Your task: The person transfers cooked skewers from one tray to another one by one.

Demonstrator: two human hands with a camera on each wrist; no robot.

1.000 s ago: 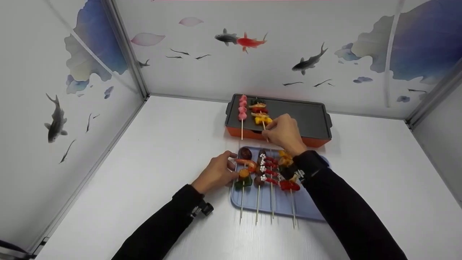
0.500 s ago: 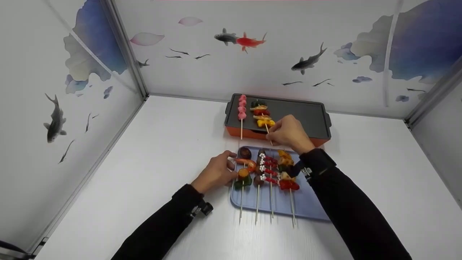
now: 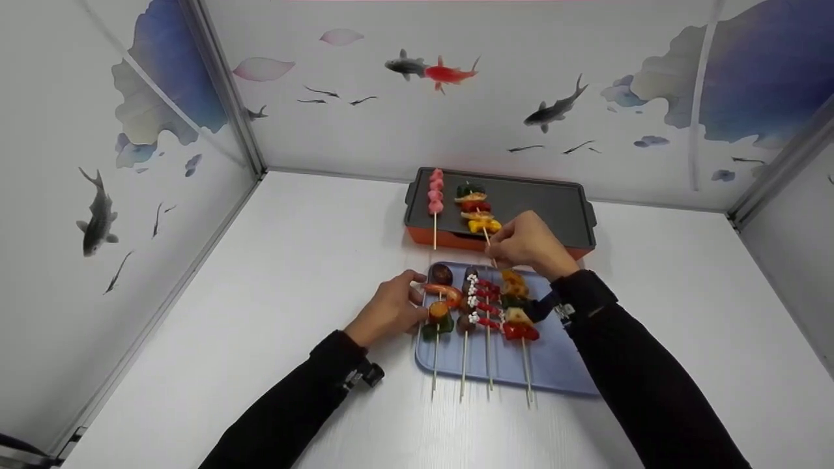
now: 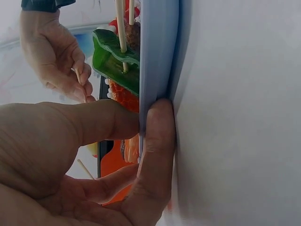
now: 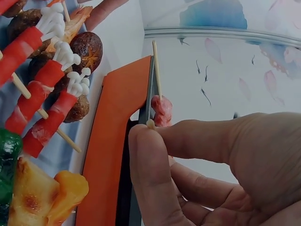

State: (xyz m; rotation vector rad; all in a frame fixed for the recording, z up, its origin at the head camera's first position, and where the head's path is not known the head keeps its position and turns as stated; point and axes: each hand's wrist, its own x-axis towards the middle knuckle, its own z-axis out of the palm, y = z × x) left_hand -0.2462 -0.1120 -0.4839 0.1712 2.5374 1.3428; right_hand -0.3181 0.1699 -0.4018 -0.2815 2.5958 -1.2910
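Observation:
My right hand (image 3: 529, 246) pinches the stick end of a vegetable skewer (image 3: 477, 207), with yellow, red and dark green pieces, over the left half of the black griddle (image 3: 544, 205). Whether its food touches the plate, I cannot tell. To its left lies a skewer of pink balls (image 3: 436, 192) on the griddle. My left hand (image 3: 389, 309) grips the left rim of the blue tray (image 4: 160, 56) between thumb and finger, as the left wrist view shows. Close to those fingers is a skewer with a shrimp (image 3: 445, 293), a mushroom and green pepper.
Several more skewers lie on the tray: meatballs (image 3: 466, 322), red rolls with white enoki mushrooms (image 5: 44, 89), and mixed vegetables (image 3: 519, 316). Their sticks overhang the tray's near edge. The orange griddle base (image 5: 113, 113) stands behind the tray, near the back wall.
My right hand has moved right and slightly nearer to me, shifting the vegetable skewer's lower end the same way. My left hand stays at the tray's rim.

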